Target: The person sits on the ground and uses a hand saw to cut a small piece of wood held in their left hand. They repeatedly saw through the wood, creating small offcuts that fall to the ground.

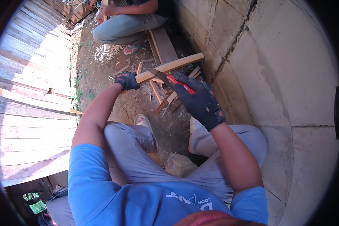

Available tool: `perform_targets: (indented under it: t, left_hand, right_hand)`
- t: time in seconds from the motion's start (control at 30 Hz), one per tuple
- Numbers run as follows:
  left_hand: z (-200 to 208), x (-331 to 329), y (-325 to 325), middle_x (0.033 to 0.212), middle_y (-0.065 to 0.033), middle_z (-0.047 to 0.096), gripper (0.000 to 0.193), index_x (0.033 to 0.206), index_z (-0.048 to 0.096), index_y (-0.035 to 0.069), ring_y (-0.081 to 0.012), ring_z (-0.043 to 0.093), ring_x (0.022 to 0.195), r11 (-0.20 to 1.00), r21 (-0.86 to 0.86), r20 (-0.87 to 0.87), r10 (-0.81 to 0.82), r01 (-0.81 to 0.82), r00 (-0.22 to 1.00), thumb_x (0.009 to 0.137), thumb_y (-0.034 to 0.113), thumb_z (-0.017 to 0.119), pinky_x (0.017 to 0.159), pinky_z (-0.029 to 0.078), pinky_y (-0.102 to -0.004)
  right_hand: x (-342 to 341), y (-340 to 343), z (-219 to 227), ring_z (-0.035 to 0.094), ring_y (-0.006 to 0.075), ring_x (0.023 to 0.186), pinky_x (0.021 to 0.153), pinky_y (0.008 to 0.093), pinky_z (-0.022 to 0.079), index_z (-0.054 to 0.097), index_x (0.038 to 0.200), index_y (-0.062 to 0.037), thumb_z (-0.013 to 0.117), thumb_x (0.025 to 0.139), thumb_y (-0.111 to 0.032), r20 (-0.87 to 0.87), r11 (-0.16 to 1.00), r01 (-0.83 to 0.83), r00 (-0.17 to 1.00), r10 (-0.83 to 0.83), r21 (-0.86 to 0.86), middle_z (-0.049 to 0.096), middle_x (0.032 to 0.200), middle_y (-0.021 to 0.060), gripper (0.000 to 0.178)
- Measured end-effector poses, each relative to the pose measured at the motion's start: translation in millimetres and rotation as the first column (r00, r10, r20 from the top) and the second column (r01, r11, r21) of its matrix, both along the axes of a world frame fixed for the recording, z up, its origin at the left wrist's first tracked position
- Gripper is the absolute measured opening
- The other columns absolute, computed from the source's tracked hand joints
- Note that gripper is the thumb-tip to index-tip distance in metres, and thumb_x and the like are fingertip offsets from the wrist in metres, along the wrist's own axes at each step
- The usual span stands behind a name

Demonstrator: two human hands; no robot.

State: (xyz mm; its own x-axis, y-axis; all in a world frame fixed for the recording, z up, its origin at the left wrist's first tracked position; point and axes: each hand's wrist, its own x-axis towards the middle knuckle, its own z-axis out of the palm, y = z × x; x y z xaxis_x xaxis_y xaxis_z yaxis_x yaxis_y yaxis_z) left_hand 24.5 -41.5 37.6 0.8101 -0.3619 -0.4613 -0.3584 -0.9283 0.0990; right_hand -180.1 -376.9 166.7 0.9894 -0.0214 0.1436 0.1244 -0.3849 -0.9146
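A pale wooden strip (184, 61) slants up to the right in front of me, its far right end close to the wall. Around its near left end my gloved left hand (127, 81) is closed. My right hand (197, 98), also in a dark glove, grips the red handle of a hand saw (162, 77). The saw's dark, tapering blade lies across the strip, right of my left hand. I cannot make out its teeth. Wood offcuts (155, 91) lie on the ground below the strip.
Another person (126, 28) squats ahead, hands around an upright piece of wood, with pale shavings (107, 52) nearby. A dark plank (163, 47) lies beyond the strip. On my right rises a concrete wall (282, 75); weathered boards (30, 98) are on my left. A rock (180, 165) sits between my feet.
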Motion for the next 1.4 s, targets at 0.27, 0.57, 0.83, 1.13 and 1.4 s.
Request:
perform_targets:
  t: [0.27, 0.57, 0.83, 1.13, 1.4]
  left_hand:
    - [-3, -17, -12, 0.114, -0.0223, 0.074, 0.058, 0.122, 0.068, 0.008, -0.0406, 0.071, 0.108, 1.0, 0.0, 0.088, 0.008, -0.008, 0.996, 0.075, 0.042, 0.074, 0.094, 0.057, -0.0512]
    - [-11, -22, -13, 0.112, -0.0208, 0.074, 0.054, 0.12, 0.069, 0.008, -0.0395, 0.072, 0.106, 0.999, -0.043, 0.088, 0.008, -0.004, 0.996, 0.076, 0.04, 0.074, 0.093, 0.056, -0.0505]
    - [-14, -20, -12, 0.111, -0.0196, 0.075, 0.056, 0.119, 0.07, 0.01, -0.0383, 0.072, 0.105, 0.998, -0.042, 0.082, 0.046, -0.043, 0.996, 0.073, 0.042, 0.073, 0.091, 0.057, -0.0496]
    - [-15, -29, -13, 0.116, -0.0193, 0.074, 0.057, 0.123, 0.07, 0.012, -0.0383, 0.072, 0.108, 0.997, -0.018, 0.157, 0.079, -0.077, 0.984, 0.074, 0.042, 0.073, 0.094, 0.057, -0.0499]
    - [-5, -43, -22, 0.119, -0.0162, 0.075, 0.048, 0.12, 0.072, 0.014, -0.0357, 0.072, 0.113, 0.981, 0.002, 0.208, 0.189, -0.194, 0.96, 0.077, 0.036, 0.069, 0.097, 0.057, -0.0491]
  right_hand:
    - [-2, 1, 7, 0.071, 0.0302, 0.118, 0.102, 0.0383, 0.054, 0.072, 0.131, -0.0048, 0.07, 0.099, -0.024, 0.028, 0.99, -0.011, 0.999, 0.016, -0.142, 0.075, 0.126, 0.0172, 0.037]
    - [-1, -6, 7, 0.069, 0.0321, 0.122, 0.105, 0.0403, 0.053, 0.071, 0.134, -0.0077, 0.065, 0.101, -0.03, 0.007, 0.983, -0.078, 0.997, 0.08, -0.163, 0.072, 0.132, 0.0166, 0.041]
    - [-6, 5, 18, 0.072, 0.0308, 0.118, 0.102, 0.0383, 0.055, 0.074, 0.128, -0.0055, 0.068, 0.1, -0.027, -0.081, 0.996, -0.009, 0.997, 0.002, -0.092, 0.074, 0.127, 0.0172, 0.036]
    - [-5, 1, 20, 0.072, 0.0311, 0.118, 0.102, 0.039, 0.054, 0.07, 0.132, -0.0018, 0.072, 0.097, -0.026, -0.123, 0.999, 0.001, 0.992, -0.006, -0.048, 0.073, 0.128, 0.0187, 0.042]
    - [-8, 9, 35, 0.071, 0.0336, 0.119, 0.102, 0.04, 0.054, 0.063, 0.141, 0.0004, 0.073, 0.097, -0.024, -0.193, 0.968, -0.015, 0.979, 0.065, 0.249, 0.071, 0.131, 0.0203, 0.051]
